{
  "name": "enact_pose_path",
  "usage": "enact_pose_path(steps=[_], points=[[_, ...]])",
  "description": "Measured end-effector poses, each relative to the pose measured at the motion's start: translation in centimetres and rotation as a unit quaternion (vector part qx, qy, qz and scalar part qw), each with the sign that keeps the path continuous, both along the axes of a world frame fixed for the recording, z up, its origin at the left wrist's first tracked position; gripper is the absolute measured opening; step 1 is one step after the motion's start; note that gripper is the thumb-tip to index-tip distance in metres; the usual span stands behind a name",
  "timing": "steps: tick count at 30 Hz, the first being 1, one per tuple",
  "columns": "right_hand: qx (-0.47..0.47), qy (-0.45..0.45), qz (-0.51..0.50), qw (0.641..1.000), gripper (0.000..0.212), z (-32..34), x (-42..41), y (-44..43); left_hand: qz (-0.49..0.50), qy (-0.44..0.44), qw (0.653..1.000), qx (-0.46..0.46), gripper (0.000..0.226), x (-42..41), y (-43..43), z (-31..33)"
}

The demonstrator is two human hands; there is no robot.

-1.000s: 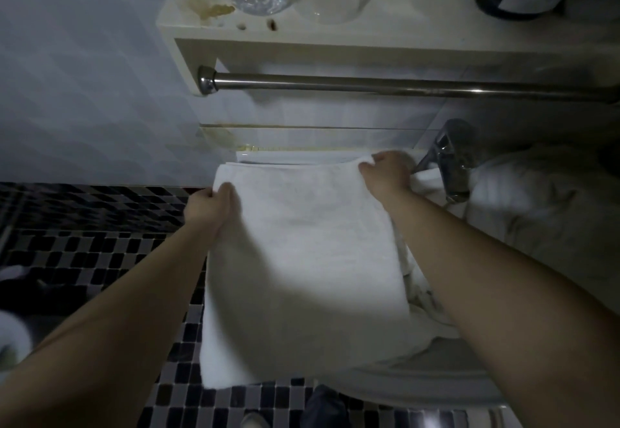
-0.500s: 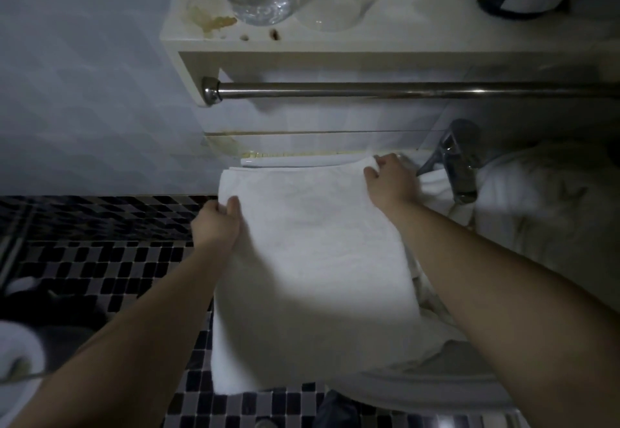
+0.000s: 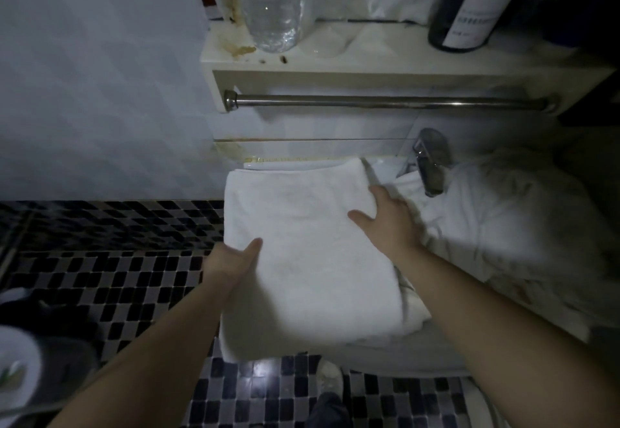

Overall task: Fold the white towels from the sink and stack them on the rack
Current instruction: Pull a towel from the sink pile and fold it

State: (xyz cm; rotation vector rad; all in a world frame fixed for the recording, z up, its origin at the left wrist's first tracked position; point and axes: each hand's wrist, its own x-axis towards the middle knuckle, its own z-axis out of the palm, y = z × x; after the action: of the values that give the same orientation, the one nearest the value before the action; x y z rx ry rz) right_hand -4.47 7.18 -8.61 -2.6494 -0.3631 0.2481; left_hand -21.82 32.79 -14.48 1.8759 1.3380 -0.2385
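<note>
1. Fingers of my left hand wrap under the folded towel at its 9 o'clock edge, thumb lying on top, so that hand is closed on the cloth
2. Over at 3 o'clock, my right hand lies spread and flat on the towel's far right part; whether its far fingers curl round that edge I cannot tell
3. Where it lies: the towel sits on the left part of the sink, its near end spilling past the rim and hanging over the tiled floor, its far end just short of the wall
4. Which way it runs: I judge the long axis from 6 to 12 o'clock, away from me, with the short sides nearest my body and nearest the wall; the far edge looks rounded like a fold
5. Done so far, as I read it: this towel is down to a thick rectangle, and a thin white edge peeking out beyond its far end may be another piece beneath, though I cannot be sure
6. Left to do: a crumpled heap of towels fills the basin at 3 o'clock beside the tap, none of it folded
7. Nothing hangs on the rack bar at 12 o'clock, so every bit of stacking remains, and this one probably wants another fold first
</note>
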Motion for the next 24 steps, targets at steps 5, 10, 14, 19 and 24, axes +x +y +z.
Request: enact_pose_path(steps=[5, 10, 14, 19, 24], points=[[0.043, 0.166, -0.114, 0.978, 0.082, -1.2, -2.7, -1.9, 0.048, -0.032, 0.997, -0.06, 0.075, -2.2, -0.8, 0.0], [0.148, 0.3, -0.148, 0.931, 0.067, -1.1, -2.1, -1.5, 0.07, -0.124, 0.982, -0.126, 0.058, -3.2, -1.0, 0.4], [0.307, 0.361, -0.136, 0.87, 0.047, -1.4, -2.2, -1.5, 0.06, -0.182, 0.971, -0.139, 0.043, -3.5, -1.5, 2.0], [0.441, 0.348, -0.132, 0.817, 0.043, 1.8, -1.6, -2.9, 0.039, -0.291, 0.941, -0.17, 0.043, -3.9, -1.0, 5.7], [0.504, 0.243, -0.179, 0.809, 0.043, 5.8, 0.2, -3.3, 0.023, -0.348, 0.93, -0.121, 0.086, -2.0, 0.1, 10.2]])
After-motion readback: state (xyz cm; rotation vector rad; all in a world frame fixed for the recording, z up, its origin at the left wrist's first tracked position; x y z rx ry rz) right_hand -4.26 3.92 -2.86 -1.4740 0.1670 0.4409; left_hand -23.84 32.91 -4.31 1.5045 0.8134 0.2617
